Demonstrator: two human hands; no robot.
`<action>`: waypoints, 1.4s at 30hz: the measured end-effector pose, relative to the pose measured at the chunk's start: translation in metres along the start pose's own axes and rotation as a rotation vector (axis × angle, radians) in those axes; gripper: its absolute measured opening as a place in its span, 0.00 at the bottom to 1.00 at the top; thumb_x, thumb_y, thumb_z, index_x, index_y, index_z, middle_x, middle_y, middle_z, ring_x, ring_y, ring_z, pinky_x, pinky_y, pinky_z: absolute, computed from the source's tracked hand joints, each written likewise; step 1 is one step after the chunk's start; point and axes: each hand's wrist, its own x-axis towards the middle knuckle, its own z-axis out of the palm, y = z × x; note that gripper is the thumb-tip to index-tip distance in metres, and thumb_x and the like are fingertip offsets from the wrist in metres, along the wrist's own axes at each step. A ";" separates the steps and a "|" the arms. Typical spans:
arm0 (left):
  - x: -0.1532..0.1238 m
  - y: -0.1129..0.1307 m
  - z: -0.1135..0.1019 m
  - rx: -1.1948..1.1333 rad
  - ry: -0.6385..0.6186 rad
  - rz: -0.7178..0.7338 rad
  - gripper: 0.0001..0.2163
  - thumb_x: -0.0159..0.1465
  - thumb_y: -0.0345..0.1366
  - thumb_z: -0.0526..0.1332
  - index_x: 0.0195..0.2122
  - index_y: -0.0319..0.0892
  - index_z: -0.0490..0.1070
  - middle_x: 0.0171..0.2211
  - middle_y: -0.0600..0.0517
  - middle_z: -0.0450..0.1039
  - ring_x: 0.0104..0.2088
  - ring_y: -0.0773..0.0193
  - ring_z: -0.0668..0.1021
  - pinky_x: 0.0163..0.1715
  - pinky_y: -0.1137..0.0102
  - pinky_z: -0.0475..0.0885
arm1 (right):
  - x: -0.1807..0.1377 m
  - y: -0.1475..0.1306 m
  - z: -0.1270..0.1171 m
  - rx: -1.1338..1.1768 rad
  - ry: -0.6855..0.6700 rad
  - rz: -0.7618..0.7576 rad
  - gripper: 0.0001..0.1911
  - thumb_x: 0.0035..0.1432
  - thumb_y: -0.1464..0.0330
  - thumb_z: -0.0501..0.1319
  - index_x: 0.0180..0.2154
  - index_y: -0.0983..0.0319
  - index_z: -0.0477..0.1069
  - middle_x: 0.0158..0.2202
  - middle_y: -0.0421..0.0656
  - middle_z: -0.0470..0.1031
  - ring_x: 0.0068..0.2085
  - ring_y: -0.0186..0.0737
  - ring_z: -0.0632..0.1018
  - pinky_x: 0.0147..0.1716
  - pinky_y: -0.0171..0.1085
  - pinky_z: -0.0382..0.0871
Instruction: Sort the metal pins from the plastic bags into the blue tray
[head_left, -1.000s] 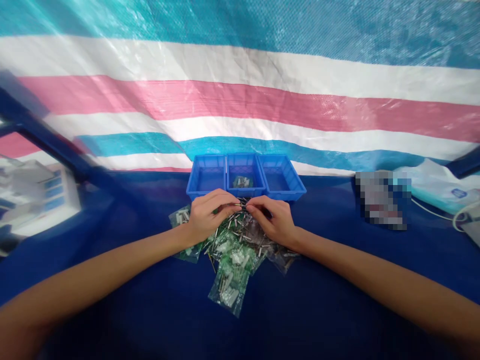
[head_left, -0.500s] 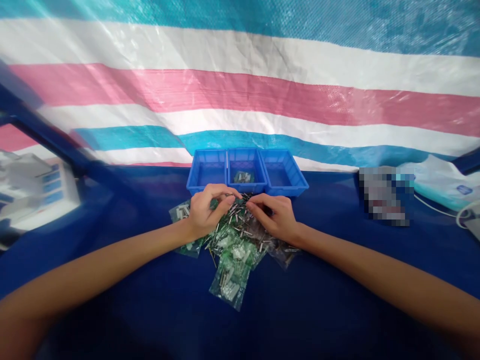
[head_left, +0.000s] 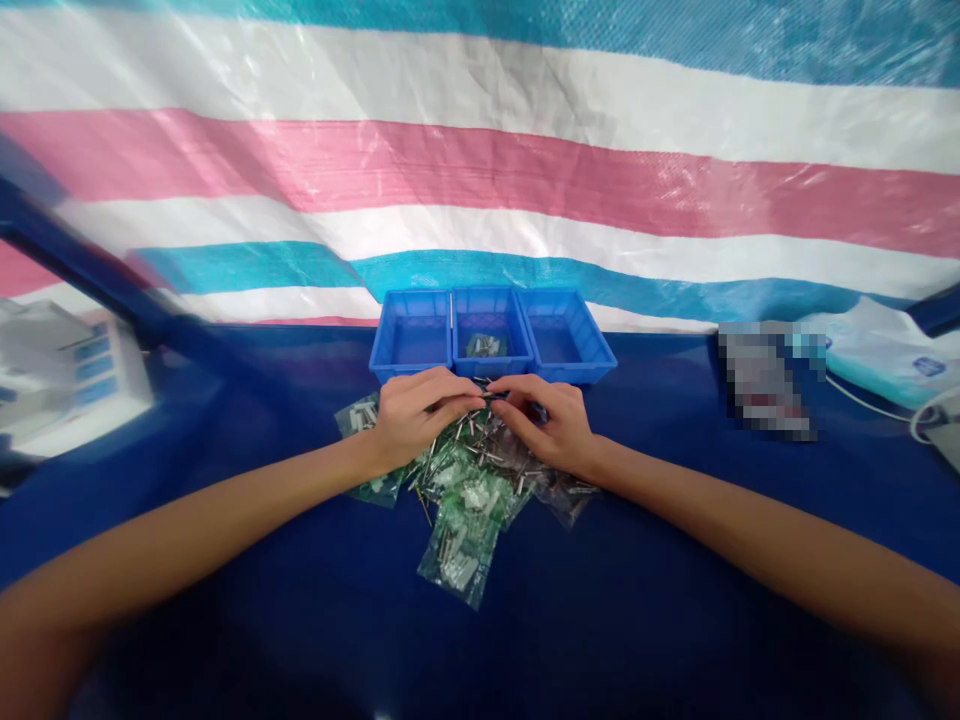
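Note:
A heap of small clear and green plastic bags [head_left: 465, 500] with metal pins in them lies on the dark blue table, with loose pins scattered on top. My left hand [head_left: 411, 415] rests on the heap's left side, fingers curled and pinched on small pins. My right hand [head_left: 546, 425] sits on the right side, its fingers bent down into the pins. The fingertips of both hands nearly meet at the heap's far edge. Just behind them stand three joined blue bins [head_left: 525, 310]; the middle bin holds a few pins [head_left: 484, 346].
A striped pink, white and teal tarp hangs behind the table. A white device [head_left: 67, 385] stands at the left beside a dark blue frame bar. At the right lie a blurred-out object [head_left: 761, 385], a white and teal packet [head_left: 870, 350] and a white cable.
The view has tilted so everything sits slightly higher in frame. My left fingers have closed over toward the right hand's fingertips at the heap's far edge; both hands stay on the heap.

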 end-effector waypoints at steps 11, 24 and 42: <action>0.000 0.001 0.000 0.000 -0.020 -0.002 0.03 0.57 0.33 0.64 0.28 0.39 0.73 0.21 0.54 0.74 0.20 0.73 0.74 0.21 0.78 0.68 | 0.000 0.000 0.000 -0.037 -0.029 -0.022 0.05 0.59 0.70 0.57 0.36 0.62 0.71 0.19 0.35 0.71 0.17 0.25 0.65 0.18 0.27 0.60; 0.001 0.002 0.002 0.026 0.011 -0.038 0.04 0.58 0.34 0.63 0.28 0.40 0.71 0.23 0.54 0.73 0.22 0.73 0.73 0.23 0.76 0.68 | -0.001 -0.001 -0.003 -0.101 0.063 0.042 0.06 0.59 0.68 0.57 0.34 0.61 0.72 0.17 0.34 0.70 0.17 0.26 0.66 0.18 0.28 0.60; -0.003 0.001 0.000 -0.035 0.029 -0.080 0.04 0.63 0.31 0.57 0.35 0.38 0.70 0.25 0.53 0.75 0.17 0.76 0.70 0.18 0.79 0.67 | 0.000 -0.002 -0.001 -0.056 0.011 0.009 0.06 0.58 0.70 0.57 0.30 0.62 0.71 0.19 0.36 0.71 0.17 0.26 0.66 0.18 0.28 0.60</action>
